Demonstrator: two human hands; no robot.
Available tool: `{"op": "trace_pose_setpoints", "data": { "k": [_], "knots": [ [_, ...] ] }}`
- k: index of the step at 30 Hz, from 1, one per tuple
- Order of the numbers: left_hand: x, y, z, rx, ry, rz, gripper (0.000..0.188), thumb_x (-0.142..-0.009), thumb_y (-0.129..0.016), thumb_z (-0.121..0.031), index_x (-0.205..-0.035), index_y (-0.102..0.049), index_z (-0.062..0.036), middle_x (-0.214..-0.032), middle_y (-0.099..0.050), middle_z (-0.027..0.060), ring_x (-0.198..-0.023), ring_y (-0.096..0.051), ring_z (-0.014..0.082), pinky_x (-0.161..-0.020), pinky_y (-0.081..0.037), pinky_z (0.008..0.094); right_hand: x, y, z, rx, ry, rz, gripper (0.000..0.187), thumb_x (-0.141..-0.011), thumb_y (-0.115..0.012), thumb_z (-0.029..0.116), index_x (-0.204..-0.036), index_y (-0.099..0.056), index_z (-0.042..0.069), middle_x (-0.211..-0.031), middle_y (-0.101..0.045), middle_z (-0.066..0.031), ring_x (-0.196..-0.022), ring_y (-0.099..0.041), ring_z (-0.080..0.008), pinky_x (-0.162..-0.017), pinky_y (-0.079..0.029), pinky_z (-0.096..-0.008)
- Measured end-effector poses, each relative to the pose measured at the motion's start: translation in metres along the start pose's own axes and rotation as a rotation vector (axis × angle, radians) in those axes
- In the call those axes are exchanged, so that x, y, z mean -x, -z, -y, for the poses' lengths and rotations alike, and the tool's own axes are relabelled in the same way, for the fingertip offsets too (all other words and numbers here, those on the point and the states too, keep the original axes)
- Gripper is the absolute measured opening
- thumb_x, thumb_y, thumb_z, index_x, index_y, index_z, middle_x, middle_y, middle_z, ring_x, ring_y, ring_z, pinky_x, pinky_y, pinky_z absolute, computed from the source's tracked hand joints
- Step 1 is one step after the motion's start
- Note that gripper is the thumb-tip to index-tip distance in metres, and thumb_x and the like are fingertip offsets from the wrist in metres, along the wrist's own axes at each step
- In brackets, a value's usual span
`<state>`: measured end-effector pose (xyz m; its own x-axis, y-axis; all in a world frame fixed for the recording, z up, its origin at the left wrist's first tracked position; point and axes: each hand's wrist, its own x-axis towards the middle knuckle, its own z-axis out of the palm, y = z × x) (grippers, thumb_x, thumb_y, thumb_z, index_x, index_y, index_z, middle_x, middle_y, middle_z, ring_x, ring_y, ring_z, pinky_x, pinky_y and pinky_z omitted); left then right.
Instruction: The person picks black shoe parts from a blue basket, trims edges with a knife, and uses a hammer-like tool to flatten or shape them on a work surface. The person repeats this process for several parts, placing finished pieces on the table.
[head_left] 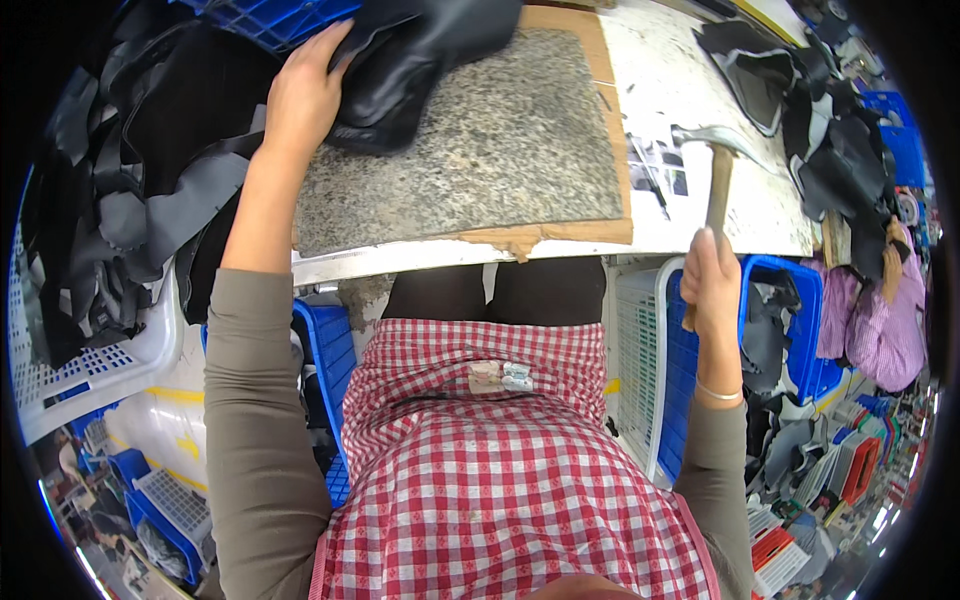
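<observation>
My right hand (712,275) is wrapped round the wooden handle of a hammer (719,185), its metal head raised over the right part of the white table. At the far left, my left hand (308,92) grips the edge of a black leather piece (395,95), thumb and fingers at its left side. The leather is folded and shiny, and part of it overlaps the far left corner of a speckled grey stone slab (480,140). Beneath the slab lies a sheet of brown cardboard (618,165).
Black leather pieces (160,120) pile up at the left over a white basket (150,360). More dark pieces (840,150) hang at the table's right end. A pen (657,188) lies right of the slab. Blue crates (815,320) stand below; a person in a pink checked garment (890,335) is at the right.
</observation>
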<state>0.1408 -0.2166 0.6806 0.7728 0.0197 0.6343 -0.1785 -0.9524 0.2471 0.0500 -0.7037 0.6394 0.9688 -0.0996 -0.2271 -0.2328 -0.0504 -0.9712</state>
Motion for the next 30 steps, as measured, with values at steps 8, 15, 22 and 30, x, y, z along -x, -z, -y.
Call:
{"op": "trace_pose_setpoints", "data": {
  "k": [8, 15, 22, 30],
  "knots": [
    [0.027, -0.02, -0.061, 0.224, -0.555, 0.388, 0.054, -0.087, -0.07, -0.006, -0.137, -0.063, -0.0257, -0.143, -0.063, -0.003, -0.137, -0.056, 0.024, -0.107, -0.054, 0.0427, -0.006, -0.057, -0.019, 0.861, 0.601, 0.337, 0.032, -0.108, -0.055, 0.032, -0.108, -0.06, 0.0, -0.067, -0.063, -0.0154, -0.054, -0.062, -0.0303, -0.053, -0.048, -0.0374],
    [0.0, -0.009, -0.089, 0.528, -0.373, 0.243, 0.038, -0.089, -0.07, -0.014, -0.127, -0.07, -0.0212, -0.125, -0.071, 0.0086, -0.119, -0.066, 0.0296, -0.101, -0.053, 0.0417, -0.023, -0.087, -0.022, 1.129, 0.969, 0.219, 0.03, -0.097, -0.071, 0.03, -0.103, -0.061, 0.002, -0.069, -0.066, -0.0192, -0.059, -0.068, -0.038, -0.048, -0.053, -0.0435],
    [-0.011, -0.005, -0.088, -0.063, -0.571, -0.282, 0.044, -0.082, -0.067, -0.005, -0.125, -0.071, -0.0144, -0.125, -0.071, 0.0109, -0.122, -0.065, 0.0387, -0.101, -0.054, 0.0461, -0.058, -0.115, 0.002, 1.051, 0.948, 0.114, 0.035, -0.104, -0.061, 0.037, -0.099, -0.059, 0.002, -0.061, -0.064, -0.0179, -0.055, -0.067, -0.0393, -0.047, -0.051, -0.0457],
    [0.006, -0.022, -0.067, 0.276, -0.416, 0.374, 0.044, -0.091, -0.066, -0.013, -0.133, -0.068, -0.0249, -0.137, -0.067, 0.0087, -0.126, -0.062, 0.0356, -0.103, -0.051, 0.0451, -0.049, -0.113, -0.013, 1.13, 0.784, 0.207, 0.036, -0.105, -0.057, 0.038, -0.098, -0.058, 0.003, -0.066, -0.066, -0.0213, -0.062, -0.067, -0.0448, -0.053, -0.053, -0.0503]
  ]
}}
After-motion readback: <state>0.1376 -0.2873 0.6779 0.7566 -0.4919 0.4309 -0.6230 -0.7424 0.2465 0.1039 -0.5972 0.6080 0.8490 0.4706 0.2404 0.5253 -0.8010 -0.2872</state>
